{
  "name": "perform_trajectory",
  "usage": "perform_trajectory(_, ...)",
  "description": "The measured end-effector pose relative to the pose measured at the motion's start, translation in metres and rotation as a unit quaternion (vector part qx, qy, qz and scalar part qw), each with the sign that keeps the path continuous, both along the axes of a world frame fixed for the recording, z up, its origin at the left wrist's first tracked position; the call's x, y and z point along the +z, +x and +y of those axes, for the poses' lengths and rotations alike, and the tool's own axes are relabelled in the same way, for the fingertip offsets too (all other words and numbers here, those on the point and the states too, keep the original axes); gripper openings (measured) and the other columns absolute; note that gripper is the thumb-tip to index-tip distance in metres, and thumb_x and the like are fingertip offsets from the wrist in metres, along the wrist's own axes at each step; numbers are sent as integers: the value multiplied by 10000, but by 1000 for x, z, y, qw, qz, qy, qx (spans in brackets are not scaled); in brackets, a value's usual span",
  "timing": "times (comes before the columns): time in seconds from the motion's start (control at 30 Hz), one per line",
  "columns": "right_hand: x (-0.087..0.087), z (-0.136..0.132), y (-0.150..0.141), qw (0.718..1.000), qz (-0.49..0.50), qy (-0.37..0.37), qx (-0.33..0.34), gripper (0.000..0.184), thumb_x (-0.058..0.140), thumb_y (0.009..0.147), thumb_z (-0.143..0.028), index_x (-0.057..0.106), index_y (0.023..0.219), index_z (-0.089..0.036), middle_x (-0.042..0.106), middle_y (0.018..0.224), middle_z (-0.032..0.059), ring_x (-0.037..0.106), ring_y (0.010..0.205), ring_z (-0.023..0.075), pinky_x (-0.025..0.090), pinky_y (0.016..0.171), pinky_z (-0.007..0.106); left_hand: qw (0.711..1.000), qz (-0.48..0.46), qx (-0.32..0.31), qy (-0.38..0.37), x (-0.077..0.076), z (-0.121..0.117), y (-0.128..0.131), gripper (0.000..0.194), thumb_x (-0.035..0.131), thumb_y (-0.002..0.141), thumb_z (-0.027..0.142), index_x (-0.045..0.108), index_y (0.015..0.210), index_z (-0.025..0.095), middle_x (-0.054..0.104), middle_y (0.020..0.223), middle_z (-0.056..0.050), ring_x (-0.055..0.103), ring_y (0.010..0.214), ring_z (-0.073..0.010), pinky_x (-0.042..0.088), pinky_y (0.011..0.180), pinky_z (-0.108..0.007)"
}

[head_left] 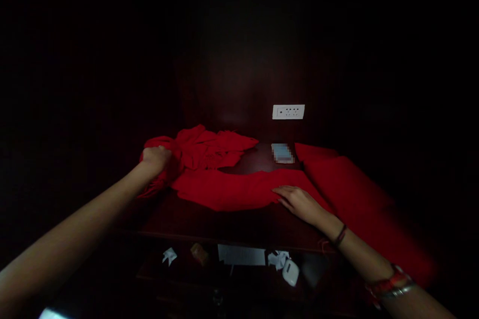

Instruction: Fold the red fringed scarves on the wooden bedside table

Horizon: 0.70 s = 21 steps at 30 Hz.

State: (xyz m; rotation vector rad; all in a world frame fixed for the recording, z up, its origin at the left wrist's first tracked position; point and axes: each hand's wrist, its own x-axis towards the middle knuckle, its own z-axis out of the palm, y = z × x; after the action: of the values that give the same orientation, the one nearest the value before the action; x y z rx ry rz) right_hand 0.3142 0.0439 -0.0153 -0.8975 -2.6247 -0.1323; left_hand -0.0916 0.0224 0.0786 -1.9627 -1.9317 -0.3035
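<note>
A long red fringed scarf lies across the dark tabletop, bunched up at the left and flatter in the middle. My left hand is closed around the bunched part near the table's left side. On the flatter stretch rests my right hand, palm down with its fingers stretched out and touching the fabric. More red fabric spreads along the right side and hangs toward me; whether it is all one piece I cannot tell.
A blurred-out blue-and-white rectangular item lies at the back, below a white wall socket. A lower shelf holds crumpled tissues, a white rounded case, a paper sheet and a small brownish packet. Surroundings are very dark.
</note>
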Motion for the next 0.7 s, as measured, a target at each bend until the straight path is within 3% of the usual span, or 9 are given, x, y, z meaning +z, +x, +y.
perform_trajectory(0.03, 2, -2, 0, 1000, 12, -6, 2, 298, 381, 789, -193, 502, 1061, -177, 572, 996, 65, 519, 903, 164, 403, 796, 290, 999, 29, 35, 8, 0, -4, 25, 188, 397, 743, 241, 558, 772, 148, 533, 724, -98, 512, 744, -251, 406, 597, -351)
perform_trajectory(0.07, 3, -4, 1, 1000, 26, -11, 3, 296, 383, 790, -199, 502, 1060, -173, 568, 1004, 64, 514, 911, 159, 397, 809, 288, 998, 54, 22, 14, -2, -8, 52, 222, 374, 760, 260, 548, 844, 150, 535, 798, -113, 510, 766, -250, 408, 605, -349)
perform_trajectory(0.17, 8, -11, 8, 998, 46, -30, 8, 316, 406, 787, -234, 482, 1086, -166, 547, 1043, 64, 486, 956, 156, 374, 847, 288, 964, 90, -239, -73, -18, -23, 127, 321, 397, 768, 362, 457, 1047, 214, 473, 1038, -73, 486, 878, -192, 407, 703, -276)
perform_trajectory(0.23, 11, -16, 16, 998, 37, -40, 9, 341, 429, 777, -255, 469, 1103, -162, 533, 1066, 67, 465, 987, 165, 362, 864, 297, 944, 103, -297, -97, -38, -29, 162, 380, 442, 746, 372, 416, 1094, 222, 458, 1065, -60, 475, 910, -185, 400, 733, -264)
perform_trajectory(0.3, 12, -21, 26, 999, 31, -44, -5, 347, 429, 777, -255, 466, 1107, -154, 529, 1069, 74, 456, 997, 170, 357, 871, 303, 940, 125, -296, -112, -57, -28, 180, 305, 429, 762, 279, 440, 1058, 211, 491, 1006, -59, 494, 880, -180, 411, 698, -257)
perform_trajectory(0.37, 13, -25, 34, 998, 33, -46, -24, 347, 418, 782, -246, 461, 1113, -150, 525, 1070, 82, 453, 1001, 167, 353, 877, 301, 940, 141, -289, -114, -67, -23, 180, 259, 372, 775, 160, 464, 1013, 206, 511, 967, -63, 509, 857, -177, 418, 657, -251)
perform_trajectory(0.47, 13, -30, 43, 998, 31, -52, -37, 385, 430, 775, -260, 426, 1147, -160, 499, 1104, 85, 430, 1030, 171, 344, 888, 312, 943, 148, -278, -105, -65, -15, 160, 323, 331, 761, 75, 455, 1022, 218, 498, 1011, -72, 506, 883, -185, 419, 648, -260)
perform_trajectory(0.6, 10, -31, 47, 998, 15, -59, -31, 353, 385, 798, -245, 432, 1140, -171, 510, 1086, 79, 455, 996, 162, 373, 855, 305, 953, 131, -245, -123, -57, -14, 129, 343, 347, 735, 60, 476, 1010, 222, 503, 986, -68, 508, 871, -183, 417, 671, -267)
perform_trajectory(0.7, 7, -31, 48, 998, 7, -43, -35, 320, 350, 816, -234, 470, 1102, -156, 543, 1030, 82, 479, 955, 158, 385, 831, 290, 942, 108, -289, -131, -58, -23, 134, 277, 406, 740, 140, 493, 990, 223, 484, 1006, -58, 489, 891, -179, 397, 744, -284)
